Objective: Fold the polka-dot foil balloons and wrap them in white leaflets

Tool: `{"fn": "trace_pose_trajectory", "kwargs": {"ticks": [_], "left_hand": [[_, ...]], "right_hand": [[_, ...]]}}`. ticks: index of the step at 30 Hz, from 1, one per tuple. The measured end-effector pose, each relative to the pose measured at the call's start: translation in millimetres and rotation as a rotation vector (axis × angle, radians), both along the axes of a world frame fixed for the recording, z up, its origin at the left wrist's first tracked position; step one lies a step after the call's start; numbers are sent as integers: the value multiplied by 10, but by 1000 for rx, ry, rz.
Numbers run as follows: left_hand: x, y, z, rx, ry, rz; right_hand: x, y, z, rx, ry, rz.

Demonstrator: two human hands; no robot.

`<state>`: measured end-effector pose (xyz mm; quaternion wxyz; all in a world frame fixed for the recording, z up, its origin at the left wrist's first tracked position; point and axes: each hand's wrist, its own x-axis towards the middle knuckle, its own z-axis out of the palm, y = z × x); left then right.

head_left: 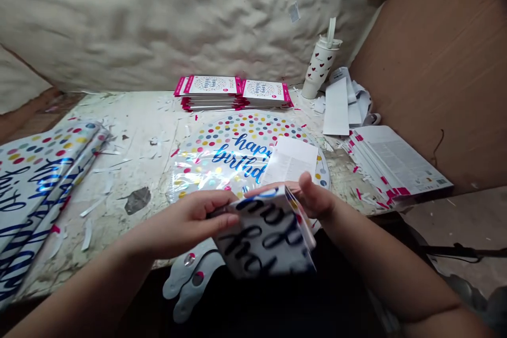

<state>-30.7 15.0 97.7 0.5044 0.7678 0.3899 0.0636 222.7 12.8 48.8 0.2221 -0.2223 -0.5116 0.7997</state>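
My left hand (pixel 208 216) is closed on a folded foil balloon (pixel 265 243), silvery white with dark blue lettering, thumb on top of its upper left edge. My right hand (pixel 317 198) is at the balloon's right side, thumb raised and apart, fingers stretched behind and along the folded layers, partly hidden. Beyond both hands lies a flat round "happy birthday" foil balloon (pixel 237 129) with coloured dots. On its right part rests a white printed card (pixel 291 161). Two pale balloon tails (pixel 194 269) stick out over the table's front edge, below my left hand.
More dotted foil balloons (pixel 35 185) lie folded at left. Stacked pink-edged packets (pixel 214 87) stand at the back, near a white heart-patterned tumbler (pixel 320 66). White paper pieces (pixel 336 105) and a pile of printed sleeves (pixel 404 163) are at right. Scraps litter the table (pixel 130 153).
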Motion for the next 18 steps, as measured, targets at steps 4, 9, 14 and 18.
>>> {"fn": "trace_pose_trajectory", "kwargs": {"ticks": [4, 9, 14, 18], "left_hand": [[24, 112, -22, 159, 103, 96], [176, 110, -193, -206, -248, 324], [357, 31, -421, -541, -225, 419], [522, 52, -409, -237, -85, 303]], "right_hand": [[-31, -9, -4, 20, -158, -114], [-14, 47, -137, -13, -172, -287], [68, -6, -231, -72, -41, -572], [461, 66, -304, -88, -179, -682]]}}
